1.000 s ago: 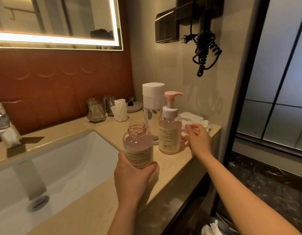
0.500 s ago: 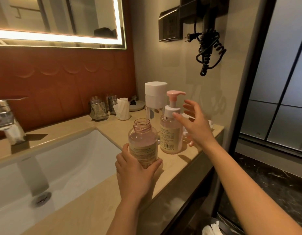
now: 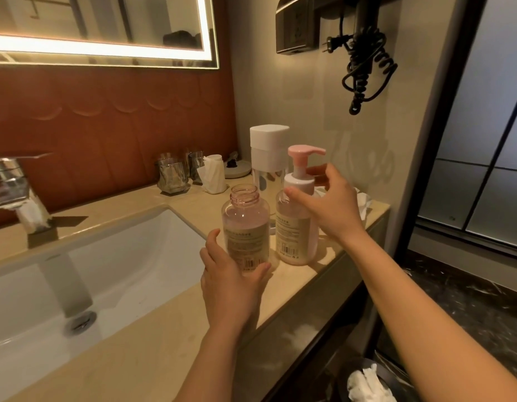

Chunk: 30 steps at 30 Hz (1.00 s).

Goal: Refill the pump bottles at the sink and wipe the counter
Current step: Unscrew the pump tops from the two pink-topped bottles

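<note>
- Right hand (image 3: 329, 207) has closed in on the pump bottle (image 3: 295, 227), centre of the frame; thumb and fingers spread either side of its white collar (image 3: 299, 185), not yet clasped.
- Left hand (image 3: 231, 282) grasps the base of the capless bottle (image 3: 245, 227), upright on the counter (image 3: 164, 358), just left of the pump bottle.
- Sink (image 3: 106, 256) lower left; white dispenser (image 3: 269, 146) behind both bottles.

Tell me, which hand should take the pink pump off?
Probably right. The right hand hovers round the white collar of the pump bottle; the left hand is busy holding the open bottle.
</note>
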Motion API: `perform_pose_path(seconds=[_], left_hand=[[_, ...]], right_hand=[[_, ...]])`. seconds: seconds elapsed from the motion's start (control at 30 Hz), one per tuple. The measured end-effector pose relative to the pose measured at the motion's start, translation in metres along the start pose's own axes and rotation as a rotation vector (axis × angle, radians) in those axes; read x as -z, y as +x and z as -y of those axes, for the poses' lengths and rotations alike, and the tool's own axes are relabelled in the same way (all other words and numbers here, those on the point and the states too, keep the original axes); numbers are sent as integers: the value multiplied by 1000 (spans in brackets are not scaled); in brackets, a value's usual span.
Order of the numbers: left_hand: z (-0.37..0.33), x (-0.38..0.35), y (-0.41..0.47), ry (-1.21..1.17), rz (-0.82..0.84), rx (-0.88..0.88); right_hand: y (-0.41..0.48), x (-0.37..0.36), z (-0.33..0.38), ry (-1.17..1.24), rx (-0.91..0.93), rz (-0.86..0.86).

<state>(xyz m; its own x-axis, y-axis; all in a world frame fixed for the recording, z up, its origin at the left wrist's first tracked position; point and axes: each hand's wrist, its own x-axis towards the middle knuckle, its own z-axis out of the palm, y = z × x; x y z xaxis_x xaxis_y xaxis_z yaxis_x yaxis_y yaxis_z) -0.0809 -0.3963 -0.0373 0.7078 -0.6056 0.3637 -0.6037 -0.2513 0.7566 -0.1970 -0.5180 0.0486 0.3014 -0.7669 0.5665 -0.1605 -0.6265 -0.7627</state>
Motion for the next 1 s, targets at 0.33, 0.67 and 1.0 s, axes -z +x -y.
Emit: perform_pose_path(seconds=[0.33, 0.67, 1.0], left_hand=[[3, 0, 3, -82, 79, 77], [-11, 19, -10, -497, 178, -18], [-16, 33, -14, -447, 100, 51]], right_hand=[[-30, 0, 21, -15, 67, 31], [-49, -24, 37, -26, 105, 40], [-63, -58, 58, -168, 193, 1]])
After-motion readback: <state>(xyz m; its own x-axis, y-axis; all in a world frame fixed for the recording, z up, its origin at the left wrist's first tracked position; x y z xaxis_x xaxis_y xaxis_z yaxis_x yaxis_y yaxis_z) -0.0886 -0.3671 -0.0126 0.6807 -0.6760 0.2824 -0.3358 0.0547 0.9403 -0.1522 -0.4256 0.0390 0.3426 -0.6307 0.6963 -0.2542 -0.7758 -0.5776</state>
